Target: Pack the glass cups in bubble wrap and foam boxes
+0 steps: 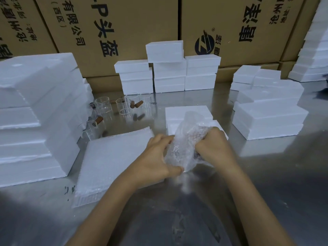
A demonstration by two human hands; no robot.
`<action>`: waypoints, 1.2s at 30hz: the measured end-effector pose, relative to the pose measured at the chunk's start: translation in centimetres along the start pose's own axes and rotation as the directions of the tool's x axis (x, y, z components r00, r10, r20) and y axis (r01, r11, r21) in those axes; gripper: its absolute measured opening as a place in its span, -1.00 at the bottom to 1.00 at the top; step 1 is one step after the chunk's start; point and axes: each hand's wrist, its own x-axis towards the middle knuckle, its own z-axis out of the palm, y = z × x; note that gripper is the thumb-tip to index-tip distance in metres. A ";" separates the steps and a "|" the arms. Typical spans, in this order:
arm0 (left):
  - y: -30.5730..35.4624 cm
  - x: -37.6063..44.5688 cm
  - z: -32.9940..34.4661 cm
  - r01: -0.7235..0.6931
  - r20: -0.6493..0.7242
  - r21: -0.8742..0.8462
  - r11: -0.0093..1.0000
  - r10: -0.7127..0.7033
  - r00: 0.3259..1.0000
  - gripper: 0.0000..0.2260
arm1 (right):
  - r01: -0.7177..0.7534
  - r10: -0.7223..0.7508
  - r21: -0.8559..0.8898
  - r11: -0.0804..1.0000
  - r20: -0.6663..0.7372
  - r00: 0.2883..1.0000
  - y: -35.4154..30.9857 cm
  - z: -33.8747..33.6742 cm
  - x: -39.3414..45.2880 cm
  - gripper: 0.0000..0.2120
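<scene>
Our left hand [158, 155] grips the near left side of a bundle of bubble wrap [186, 148], fingers curled into the film, while our right hand [215, 144] clamps the bundle's upper right side with curled fingers. The bundle is held just above the steel counter [266, 183], in front of a foam box [188, 114] that lies directly behind it. Whether a cup sits inside the wrap we cannot tell; the film is too cloudy. To the left of the bundle lies a flat stack of bubble wrap sheets [110, 160], under our left forearm. Beyond that stack stand several glass cups [122, 105] with brown handles, unwrapped, upright on the counter. Foam box stacks [168, 71] line the far edge, with taller stacks at left and right. Printed cardboard cartons [124, 32] form the backdrop.
</scene>
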 end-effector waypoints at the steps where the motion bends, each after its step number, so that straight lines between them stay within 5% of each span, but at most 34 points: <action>1: 0.0 0.1 0.0 0.028 -0.013 -0.076 0.997 -0.030 0.999 -0.39 | 0.011 -0.011 -0.030 0.999 -0.010 1.000 0.0 0.1 -0.1 -0.94; 5: 0.1 0.6 0.4 -0.016 -0.239 -0.297 0.955 -0.058 0.969 -0.72 | 0.115 -0.116 -0.037 0.993 -0.026 0.993 0.3 0.8 0.0 -0.80; 8: 0.5 0.7 1.2 -0.032 -0.331 -0.270 0.962 -0.061 0.942 -0.72 | 0.174 -0.175 0.052 0.983 0.015 0.984 0.3 1.2 0.1 -0.87; 14: 0.7 0.4 2.0 0.015 -0.408 -0.173 0.985 -0.085 0.909 -0.61 | 0.155 -0.266 0.599 0.785 0.102 0.959 -0.6 -1.3 -0.1 -0.86; 16: 0.8 0.3 2.0 0.040 -0.387 -0.148 0.988 -0.095 0.917 -0.63 | 0.183 -0.327 0.549 0.816 0.176 0.929 -0.5 -1.5 -0.3 -0.84; 19: 1.1 0.3 1.8 0.053 -0.406 -0.205 0.977 -0.134 0.904 -0.71 | 0.292 -0.323 0.152 0.944 0.261 0.910 0.0 -0.1 -0.4 -0.81; 23: 1.7 0.2 1.3 -0.008 -0.425 -0.289 0.957 -0.121 0.897 -0.86 | 0.414 -0.381 -0.085 0.906 0.259 0.887 0.6 1.2 -0.2 -0.69; 28: 1.1 0.0 1.0 -0.111 -0.302 0.102 0.989 0.137 0.943 -0.78 | 0.385 -0.374 -0.031 0.922 0.182 0.909 0.5 1.3 0.0 -0.75; 32: 0.6 -0.2 0.8 -0.180 -0.174 0.289 0.940 0.237 0.956 -0.61 | 0.240 -0.256 0.392 0.888 -0.011 0.967 -0.6 -0.4 -0.3 -0.73; 34: 0.7 -0.3 0.7 -0.191 -0.129 0.325 0.926 0.243 0.961 -0.59 | 0.222 -0.260 0.335 0.916 0.070 0.963 -0.7 -0.8 -0.8 -0.71; 36: 1.0 -0.4 0.6 -0.186 -0.160 0.348 0.919 0.254 0.954 -0.62 | 0.271 -0.282 0.094 0.958 0.146 0.948 -0.5 0.0 -0.9 -0.73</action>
